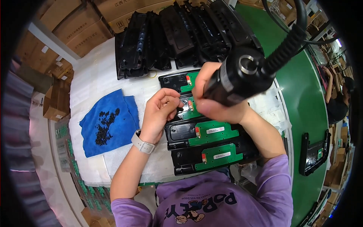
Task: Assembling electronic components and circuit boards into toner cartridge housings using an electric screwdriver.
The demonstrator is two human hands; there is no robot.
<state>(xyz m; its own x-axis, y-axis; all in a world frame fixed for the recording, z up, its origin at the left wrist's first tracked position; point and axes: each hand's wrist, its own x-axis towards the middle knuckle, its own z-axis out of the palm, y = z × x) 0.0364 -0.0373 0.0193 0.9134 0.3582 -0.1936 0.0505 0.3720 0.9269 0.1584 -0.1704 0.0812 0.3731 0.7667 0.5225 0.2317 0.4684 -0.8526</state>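
My right hand [213,109] is wrapped around a black electric screwdriver [232,85], whose coiled cable rises to the upper right. Its tip is hidden behind the hand. My left hand [157,109], with a pale watch on the wrist, is closed in a pinch over the second black plastic panel from the far end; whatever the fingertips hold is too small to name. Several such panels [183,158] lie in a column, each with a green circuit board [232,130] on it. To the left, small black screws [104,130] are heaped on a blue cloth [89,126].
Dark plastic housings [176,32] stand packed along the table's far side. A green conveyor surface [297,94] runs along the right, carrying another black panel [314,153]. Cardboard boxes [75,32] are stacked at the far left. Another person [338,104] works at the far right.
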